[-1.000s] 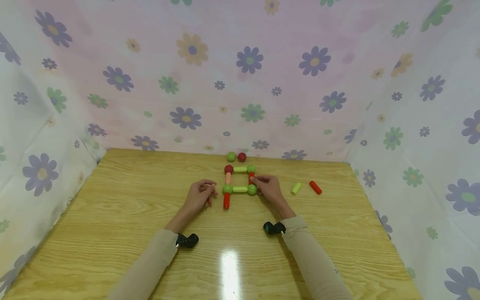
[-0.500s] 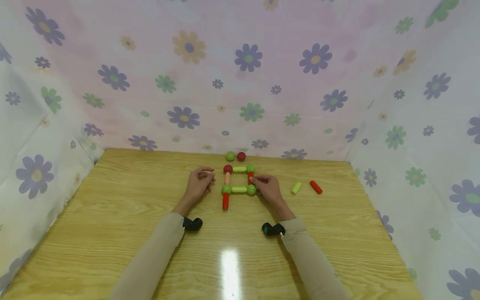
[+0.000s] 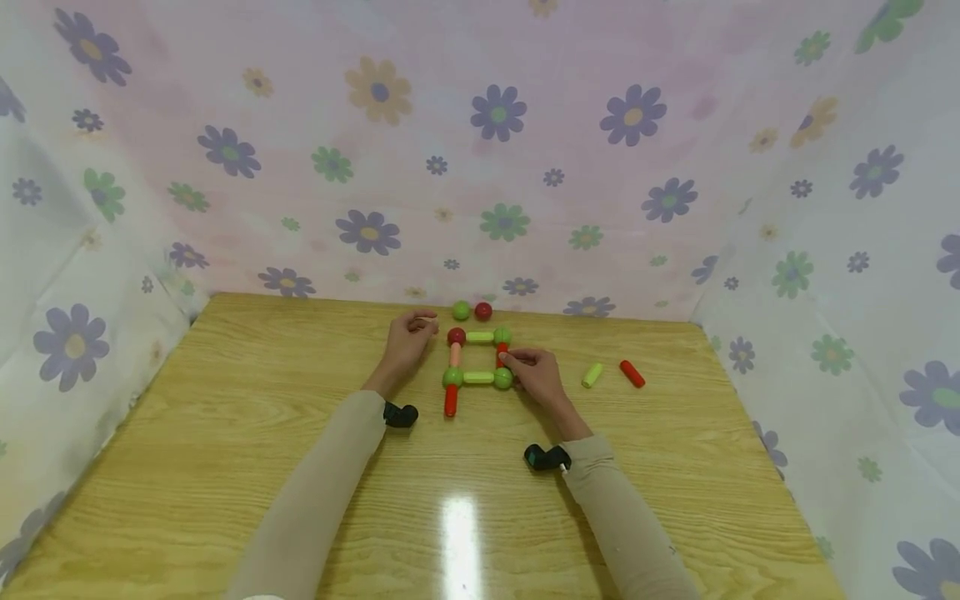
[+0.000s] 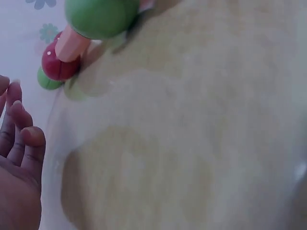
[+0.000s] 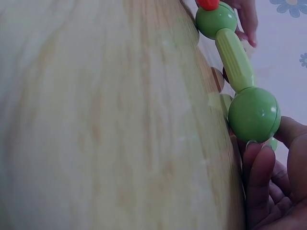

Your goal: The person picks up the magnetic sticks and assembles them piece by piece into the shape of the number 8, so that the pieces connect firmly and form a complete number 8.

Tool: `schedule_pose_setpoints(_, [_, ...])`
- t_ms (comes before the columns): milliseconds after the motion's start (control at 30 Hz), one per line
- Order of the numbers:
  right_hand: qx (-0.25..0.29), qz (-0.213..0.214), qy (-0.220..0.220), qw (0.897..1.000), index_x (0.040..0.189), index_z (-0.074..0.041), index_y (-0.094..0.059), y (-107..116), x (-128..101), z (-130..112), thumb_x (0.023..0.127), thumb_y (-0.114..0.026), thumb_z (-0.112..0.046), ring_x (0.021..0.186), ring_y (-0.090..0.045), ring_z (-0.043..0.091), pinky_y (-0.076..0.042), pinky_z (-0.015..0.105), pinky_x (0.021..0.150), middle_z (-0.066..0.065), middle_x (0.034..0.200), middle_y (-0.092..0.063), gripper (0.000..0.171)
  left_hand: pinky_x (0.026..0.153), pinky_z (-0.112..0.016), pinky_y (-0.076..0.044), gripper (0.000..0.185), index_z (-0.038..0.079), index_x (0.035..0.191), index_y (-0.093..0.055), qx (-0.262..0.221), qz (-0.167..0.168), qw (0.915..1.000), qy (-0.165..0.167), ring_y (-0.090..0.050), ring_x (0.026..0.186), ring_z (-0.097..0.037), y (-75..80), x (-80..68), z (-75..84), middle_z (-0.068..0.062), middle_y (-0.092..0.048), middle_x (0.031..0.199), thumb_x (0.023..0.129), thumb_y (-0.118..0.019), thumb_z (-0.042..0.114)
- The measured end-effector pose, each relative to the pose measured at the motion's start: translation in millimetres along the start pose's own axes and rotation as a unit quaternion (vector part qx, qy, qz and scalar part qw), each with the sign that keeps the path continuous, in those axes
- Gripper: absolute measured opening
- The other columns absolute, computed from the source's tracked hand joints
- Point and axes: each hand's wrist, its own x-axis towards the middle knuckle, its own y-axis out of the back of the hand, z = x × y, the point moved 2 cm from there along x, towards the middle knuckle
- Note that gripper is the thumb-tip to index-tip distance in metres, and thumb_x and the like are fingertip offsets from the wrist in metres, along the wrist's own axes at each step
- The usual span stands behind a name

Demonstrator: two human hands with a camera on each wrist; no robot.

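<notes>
On the wooden table lies a square of toy rods and balls, with green balls [image 3: 503, 378] at three corners and a red ball [image 3: 456, 337] at the far left one. Yellow-green rods [image 3: 478, 377] form its near and far sides, a peach rod [image 3: 455, 355] its left. Another red rod [image 3: 451, 401] points toward me from the near-left ball. My right hand [image 3: 538, 377] pinches the right-side red rod [image 3: 502, 351] with thumb and fingers. Just left of the far-left ball, my left hand [image 3: 407, 343] hovers with loosely bent fingers; no held thing shows there.
Behind the square, a loose green ball [image 3: 461, 311] and a loose red ball [image 3: 483, 311] sit near the table's back edge. To the right lie a yellow-green rod [image 3: 592, 375] and a red rod [image 3: 632, 373]. Flowered cloth [image 3: 498, 167] surrounds the table's back and sides.
My left hand has moved forward and slightly right, from beside the near-left ball to beside the far-left red ball. The right hand keeps its pinch on the red rod.
</notes>
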Motion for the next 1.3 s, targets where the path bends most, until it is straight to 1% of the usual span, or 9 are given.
schedule_pose_setpoints(100, [-0.013, 0.0, 0.007, 1.0, 0.12, 0.012, -0.068, 0, -4, -4, 0.1, -0.066, -0.013, 0.062, -0.062, 0.017, -0.053, 0.028, 0.057, 0.021, 0.097, -0.074, 0.032, 0.077, -0.025, -0.046, 0.033, -0.007, 0.13, -0.061, 0.007, 0.0, 0.9997, -0.022, -0.059, 0.1, -0.035, -5.7, 10.6, 2.9, -0.026, -0.063, 0.117, 0.103, -0.06, 0.012])
schedule_pose_setpoints(200, [-0.023, 0.015, 0.012, 1.0, 0.119, 0.007, -0.071, -1, 4, 12, 0.1, -0.067, -0.019, 0.062, -0.062, 0.013, -0.052, 0.025, 0.057, 0.021, 0.102, -0.073, 0.032, 0.078, -0.025, -0.044, 0.033, -0.009, 0.13, -0.061, 0.012, -0.013, 0.9983, -0.056, -0.055, 0.1, -0.037, -10.2, 16.8, 9.8, -0.028, -0.06, 0.124, 0.102, -0.061, 0.009])
schedule_pose_setpoints(333, [-0.03, 0.033, 0.015, 0.999, 0.117, 0.0, -0.074, -3, 16, 33, 0.099, -0.069, -0.027, 0.06, -0.06, 0.008, -0.049, 0.021, 0.055, 0.014, 0.099, -0.074, 0.033, 0.08, -0.03, -0.043, 0.033, -0.003, 0.132, -0.063, 0.041, -0.038, 0.9952, -0.081, -0.051, 0.103, -0.033, -15.5, 26.5, 17.6, -0.02, -0.058, 0.137, 0.102, -0.062, 0.009])
schedule_pose_setpoints(533, [-0.014, 0.027, 0.005, 1.0, 0.119, 0.003, -0.072, -3, 15, 31, 0.099, -0.07, -0.027, 0.059, -0.06, 0.01, -0.048, 0.023, 0.054, 0.009, 0.09, -0.075, 0.036, 0.099, -0.045, -0.044, 0.037, 0.0, 0.138, -0.06, 0.104, -0.09, 0.9841, -0.112, -0.05, 0.123, -0.036, -25.0, 40.4, 36.3, -0.017, -0.056, 0.145, 0.102, -0.058, 0.003])
schedule_pose_setpoints(633, [-0.007, 0.022, 0.001, 1.0, 0.121, 0.004, -0.071, -2, 16, 31, 0.099, -0.07, -0.027, 0.061, -0.061, 0.011, -0.049, 0.023, 0.055, 0.012, 0.094, -0.076, 0.038, 0.11, -0.05, -0.039, 0.038, 0.001, 0.142, -0.057, 0.14, -0.12, 0.978, -0.098, -0.046, 0.133, -0.037, -28.3, 43.3, 39.6, -0.017, -0.051, 0.149, 0.104, -0.054, 0.004])
schedule_pose_setpoints(800, [-0.005, 0.024, -0.002, 1.0, 0.12, 0.004, -0.071, -2, 17, 33, 0.099, -0.069, -0.025, 0.061, -0.061, 0.011, -0.049, 0.024, 0.055, 0.015, 0.095, -0.075, 0.037, 0.117, -0.049, -0.034, 0.039, 0.003, 0.146, -0.054, 0.158, -0.164, 0.9735, -0.019, -0.038, 0.143, -0.034, -30.1, 41.4, 27.7, -0.013, -0.042, 0.153, 0.107, -0.05, 0.008])
schedule_pose_setpoints(967, [-0.011, 0.032, -0.001, 0.999, 0.116, 0.002, -0.073, -5, 15, 33, 0.098, -0.071, -0.024, 0.058, -0.059, 0.01, -0.048, 0.022, 0.055, 0.007, 0.088, -0.074, 0.032, 0.112, -0.047, -0.04, 0.038, -0.004, 0.139, -0.058, 0.181, -0.112, 0.9769, -0.016, -0.05, 0.133, -0.036, -23.3, 36.9, 12.4, -0.019, -0.052, 0.145, 0.103, -0.058, 0.008])
schedule_pose_setpoints(1133, [-0.014, 0.04, 0.001, 0.999, 0.115, 0.0, -0.074, -6, 13, 32, 0.098, -0.07, -0.024, 0.058, -0.058, 0.01, -0.047, 0.022, 0.054, 0.008, 0.089, -0.073, 0.029, 0.106, -0.044, -0.045, 0.039, 0.001, 0.136, -0.062, 0.141, -0.036, 0.9891, 0.024, -0.057, 0.121, -0.032, -16.0, 33.2, 0.3, -0.018, -0.061, 0.131, 0.1, -0.066, 0.015])
schedule_pose_setpoints(1300, [-0.022, 0.044, 0.003, 0.999, 0.116, 0.0, -0.074, -5, 15, 31, 0.098, -0.07, -0.025, 0.058, -0.057, 0.008, -0.047, 0.021, 0.053, 0.009, 0.091, -0.074, 0.031, 0.1, -0.042, -0.048, 0.038, 0.001, 0.135, -0.061, 0.119, -0.009, 0.9926, 0.022, -0.057, 0.116, -0.031, -15.2, 33.3, -3.7, -0.018, -0.062, 0.125, 0.1, -0.066, 0.017])
